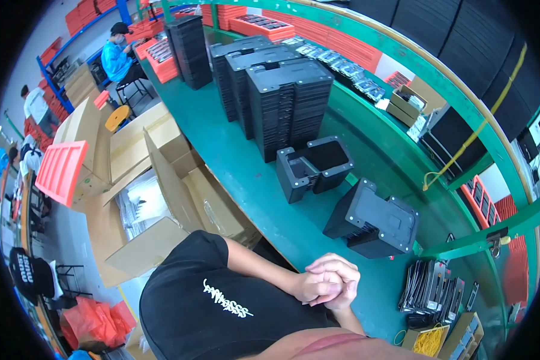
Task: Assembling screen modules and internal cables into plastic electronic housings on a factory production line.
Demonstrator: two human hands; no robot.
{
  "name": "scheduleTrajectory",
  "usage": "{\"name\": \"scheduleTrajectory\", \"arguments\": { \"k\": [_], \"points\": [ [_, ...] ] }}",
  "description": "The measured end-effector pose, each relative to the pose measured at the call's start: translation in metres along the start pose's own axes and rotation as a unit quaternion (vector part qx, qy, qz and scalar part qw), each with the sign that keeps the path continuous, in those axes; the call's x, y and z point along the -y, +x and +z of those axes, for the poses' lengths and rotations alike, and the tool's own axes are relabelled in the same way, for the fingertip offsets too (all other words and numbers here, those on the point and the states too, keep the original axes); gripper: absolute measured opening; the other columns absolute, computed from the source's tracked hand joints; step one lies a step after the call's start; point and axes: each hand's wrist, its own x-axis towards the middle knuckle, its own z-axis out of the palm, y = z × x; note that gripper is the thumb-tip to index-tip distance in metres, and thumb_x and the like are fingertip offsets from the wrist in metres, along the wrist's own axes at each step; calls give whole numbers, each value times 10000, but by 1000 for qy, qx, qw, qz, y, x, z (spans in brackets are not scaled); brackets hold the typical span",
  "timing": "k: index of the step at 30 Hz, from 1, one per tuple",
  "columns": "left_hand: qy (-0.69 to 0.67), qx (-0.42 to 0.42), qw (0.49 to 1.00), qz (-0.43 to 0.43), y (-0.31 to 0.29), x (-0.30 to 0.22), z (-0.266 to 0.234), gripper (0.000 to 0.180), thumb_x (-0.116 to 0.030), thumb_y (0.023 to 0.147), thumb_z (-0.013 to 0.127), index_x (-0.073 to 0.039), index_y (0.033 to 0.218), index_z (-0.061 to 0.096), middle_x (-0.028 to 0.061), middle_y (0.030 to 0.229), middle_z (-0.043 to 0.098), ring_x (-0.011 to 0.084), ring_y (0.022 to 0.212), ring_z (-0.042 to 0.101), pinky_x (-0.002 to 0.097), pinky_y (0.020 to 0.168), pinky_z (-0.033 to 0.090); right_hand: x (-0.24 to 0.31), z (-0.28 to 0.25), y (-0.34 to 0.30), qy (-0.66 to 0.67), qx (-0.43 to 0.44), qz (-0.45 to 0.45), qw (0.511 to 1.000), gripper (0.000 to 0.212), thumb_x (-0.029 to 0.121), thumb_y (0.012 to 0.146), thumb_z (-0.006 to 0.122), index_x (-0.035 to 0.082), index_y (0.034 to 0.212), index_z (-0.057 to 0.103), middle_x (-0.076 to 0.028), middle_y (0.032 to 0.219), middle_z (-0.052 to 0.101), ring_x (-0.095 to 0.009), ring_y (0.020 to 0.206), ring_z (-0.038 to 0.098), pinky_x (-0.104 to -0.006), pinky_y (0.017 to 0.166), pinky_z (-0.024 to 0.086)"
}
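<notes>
My left hand (310, 288) and my right hand (343, 277) are clasped together in front of my chest, above the near edge of the green table. Their fingers are closed around each other, and no object shows between them. Beyond them on the table stands a short stack of black plastic frames (396, 223), the thing nearest my hands. Behind it is another low black stack (335, 157) with an open hollow. Farther back rise tall stacks of similar black pieces (291, 81).
Open cardboard boxes (183, 198) stand left of the table (222, 174). A green metal frame (468, 246) borders its right side. Thin dark panels (429, 288) and a box of yellow cord (429, 341) sit at the lower right. A person in blue (117, 60) sits far left.
</notes>
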Motion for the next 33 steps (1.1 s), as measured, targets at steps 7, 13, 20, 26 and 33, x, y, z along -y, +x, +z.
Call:
{"name": "scheduleTrajectory", "arguments": {
  "k": [7,13,20,26,33],
  "points": [
    [12,60,998,6,18,-19,-16,507,-377,1047,537,-26,692,624,45,538,562,117,425,555,204,395,371,14,1,25,4,72,-35,997,786,614,1013,330,-59,940,729,-241,901,718,-338,790,715,-391,676,560],
    [95,-44,991,-79,27,-62,-42,467,-341,1051,519,-37,709,610,57,592,603,127,474,600,216,448,440,-7,-2,59,-237,-184,-195,934,502,418,994,522,-12,762,631,-163,728,640,-287,593,596,-349,585,496],
    [206,-230,922,233,42,-84,-53,664,-594,1012,449,5,805,648,139,761,683,293,704,685,386,618,540,-1,-43,61,-11,248,135,959,337,296,979,589,36,766,565,-122,816,626,-224,672,570,-364,671,484],
    [253,-38,935,247,52,-97,-33,664,-580,981,399,-3,752,635,150,745,669,311,740,682,379,696,545,-11,8,48,2,151,121,981,379,355,999,564,63,758,582,-91,719,621,-218,736,640,-391,768,510],
    [301,-66,895,324,59,-73,-45,646,-587,954,416,-26,728,645,151,746,677,302,698,680,381,674,542,-77,1,37,18,138,-9,990,326,368,998,570,67,883,617,-59,770,622,-209,765,653,-358,777,511]
  ]
}}
